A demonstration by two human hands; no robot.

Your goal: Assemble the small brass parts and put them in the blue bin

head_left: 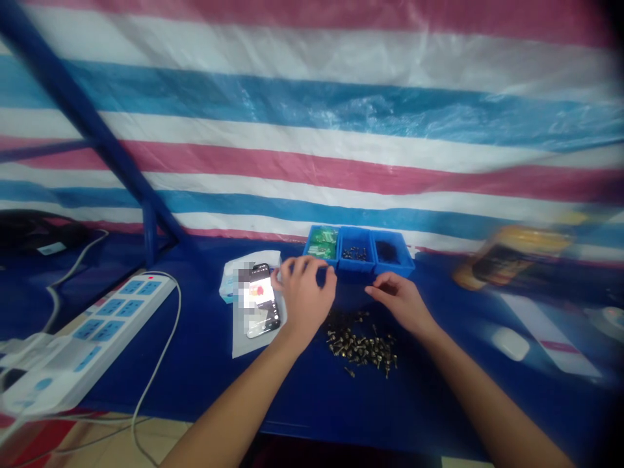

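Screws of dark brass [361, 344] lie heaped just below my right hand [402, 302], its fingers [383, 286] loosely open and empty.

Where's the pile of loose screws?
In the head view, the loose screws lie on the blue table just below the right hand, nearer the person than the blue bins.

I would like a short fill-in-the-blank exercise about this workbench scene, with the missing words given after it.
The blue tray has ____ compartments. Its leftmost compartment holds ____ items. The left hand is closer than the right hand to the ____, which lies on white paper. The loose screws lie on a ____ table.

Missing words: three; green; smartphone; blue.
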